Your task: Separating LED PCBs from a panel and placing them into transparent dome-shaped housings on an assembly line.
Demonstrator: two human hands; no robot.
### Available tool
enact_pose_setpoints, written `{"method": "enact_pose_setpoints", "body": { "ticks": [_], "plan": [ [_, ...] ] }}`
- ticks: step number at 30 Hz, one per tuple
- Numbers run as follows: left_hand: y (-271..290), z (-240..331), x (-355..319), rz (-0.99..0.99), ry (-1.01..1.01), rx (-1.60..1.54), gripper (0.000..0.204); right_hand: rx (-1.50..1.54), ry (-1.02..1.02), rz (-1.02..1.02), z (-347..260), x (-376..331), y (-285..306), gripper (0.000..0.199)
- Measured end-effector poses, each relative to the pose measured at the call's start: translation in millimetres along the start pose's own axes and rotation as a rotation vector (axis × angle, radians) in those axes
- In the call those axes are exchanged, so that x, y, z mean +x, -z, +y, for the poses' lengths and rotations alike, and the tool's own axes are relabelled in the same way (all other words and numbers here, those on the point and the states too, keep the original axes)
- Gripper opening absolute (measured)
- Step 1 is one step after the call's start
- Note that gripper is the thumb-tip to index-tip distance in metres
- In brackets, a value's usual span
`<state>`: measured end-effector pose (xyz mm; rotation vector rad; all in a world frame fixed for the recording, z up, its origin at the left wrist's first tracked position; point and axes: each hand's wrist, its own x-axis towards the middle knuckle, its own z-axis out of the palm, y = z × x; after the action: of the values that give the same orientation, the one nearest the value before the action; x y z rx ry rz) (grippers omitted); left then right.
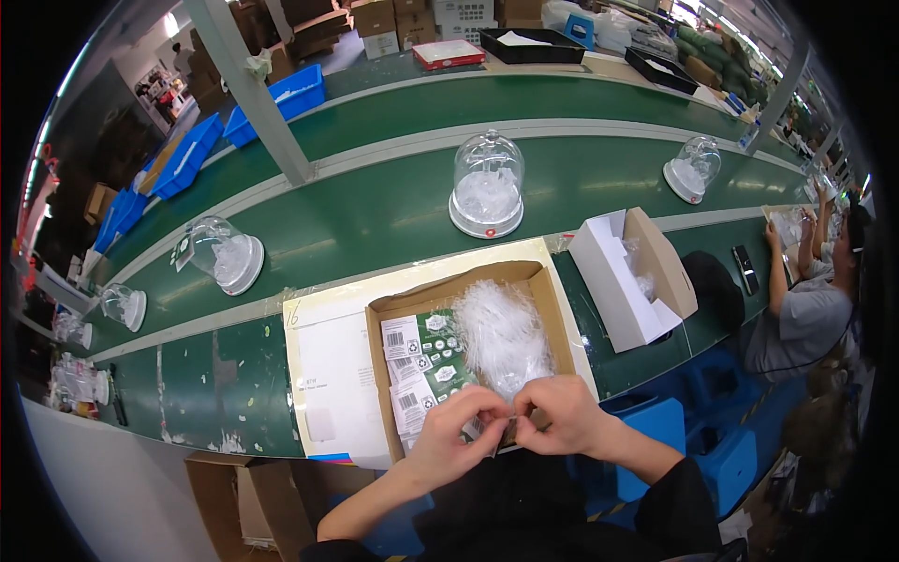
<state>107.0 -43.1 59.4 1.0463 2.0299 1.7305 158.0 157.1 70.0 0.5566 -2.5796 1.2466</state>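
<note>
My left hand [459, 426] and my right hand [559, 414] meet over the near edge of an open cardboard box [540, 281]. Together they pinch a small clear plastic bag [496, 433] between the fingertips. The box holds a heap of clear plastic bags [503, 332] on its right side and several green cards with white barcode labels [421, 361] on its left. The box rests on a pale yellow board [337, 365] at the near rim of the green bench.
A green conveyor belt [375, 206] carries clear domes on white bases, the nearest dome [486, 184] straight ahead, another dome [225, 255] at left. An open white-lined carton [629, 276] stands to the right. A seated person [810, 300] works at far right. Blue bins [281, 98] sit behind.
</note>
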Motion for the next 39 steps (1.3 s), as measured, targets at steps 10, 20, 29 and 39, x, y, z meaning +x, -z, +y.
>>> {"method": "enact_pose_setpoints", "body": {
  "ticks": [10,20,29,39],
  "plan": [
    [9.8,-21.2,44.0,-0.029,0.064,-0.042,0.043,0.461,-0.304,0.054,34.4,39.3,21.2,0.003],
    [63.1,-56.2,168.8,0.185,-0.173,0.167,0.019,0.182,-0.285,0.176,113.3,139.4,43.7,0.007],
    [100.0,-77.2,288.2,0.38,-0.33,0.264,0.011,0.076,-0.112,0.491,196.0,254.5,51.8,0.011],
    [120.4,-96.5,305.0,0.356,-0.249,0.359,0.015,0.034,-0.106,0.426,223.9,282.0,42.4,0.016]
  ]
}}
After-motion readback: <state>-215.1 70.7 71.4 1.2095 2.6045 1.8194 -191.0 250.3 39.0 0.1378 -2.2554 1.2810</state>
